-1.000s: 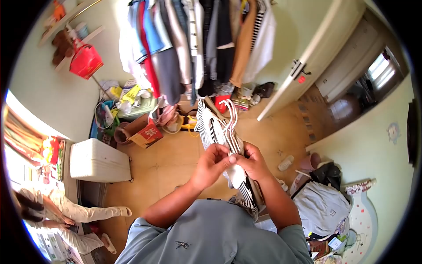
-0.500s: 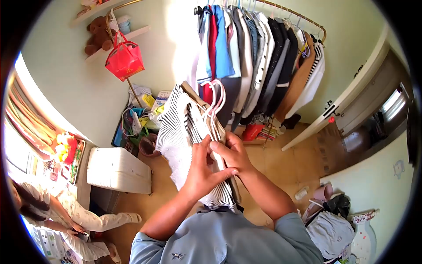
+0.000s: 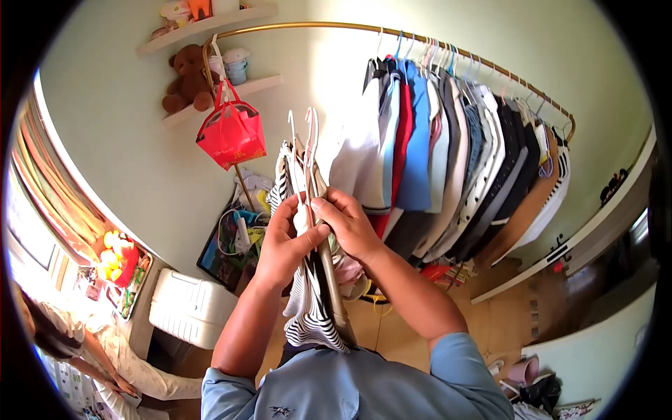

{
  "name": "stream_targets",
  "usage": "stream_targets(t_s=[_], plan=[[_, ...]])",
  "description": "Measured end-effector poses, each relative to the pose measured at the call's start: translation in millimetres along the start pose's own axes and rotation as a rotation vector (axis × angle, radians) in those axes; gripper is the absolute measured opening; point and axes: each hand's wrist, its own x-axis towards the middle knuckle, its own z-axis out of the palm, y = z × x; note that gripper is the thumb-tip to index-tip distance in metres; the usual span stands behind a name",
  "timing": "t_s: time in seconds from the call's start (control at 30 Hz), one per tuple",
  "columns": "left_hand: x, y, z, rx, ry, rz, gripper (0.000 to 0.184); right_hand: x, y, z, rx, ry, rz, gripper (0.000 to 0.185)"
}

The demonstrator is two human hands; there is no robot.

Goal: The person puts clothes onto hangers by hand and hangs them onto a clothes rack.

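Several garments on pale hangers [image 3: 311, 140] are held up in front of my chest. My left hand [image 3: 285, 238] is closed on the bundle near the hanger necks, its thumb pointing right. Close beside it, my right hand [image 3: 343, 222] pinches the bundle from the other side. A black-and-white striped garment [image 3: 311, 325] hangs below my hands, with a beige one [image 3: 334, 290] against its right side. Three hanger hooks stick up above my fingers. The parts inside my grip are hidden.
A gold rail [image 3: 420, 33] carries many hung clothes [image 3: 420, 140]. A red bag [image 3: 232, 133] hangs at its left end, near a teddy bear [image 3: 189, 80]. A white suitcase [image 3: 190, 308] stands at left. Another person [image 3: 119, 350] is at the lower left, a door [image 3: 567, 252] at right.
The view has swung up and left, showing the whole rail. The garment bundle has been raised and turned more upright, and its hanger hooks have spread apart. Both hands still hold it.
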Motion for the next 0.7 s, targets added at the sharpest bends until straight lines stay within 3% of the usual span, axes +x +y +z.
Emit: stream_targets(t_s=[0.23, 0.43, 0.53, 0.7], plan=[[95.3, -6.8, -31.5, -0.317, -0.029, -0.080, 0.052, 82.0, 8.8, -28.0, -0.010, 0.066, -0.027, 0.020], [185.5, -3.6, -64.8, -0.338, -0.142, -0.024, 0.044, 148.8, 4.9, -44.6, -0.142, 0.251, -0.061, 0.016], [226.5, 18.0, -81.0, -0.249, -0.170, 0.004, 0.042, 188.1, -13.3, -48.3, -0.336, 0.495, -0.103, 0.020], [282.2, 39.6, -93.4, -0.262, -0.277, 0.018, 0.041, 257.1, -36.5, -103.5, -0.451, 0.521, -0.200, 0.023]])
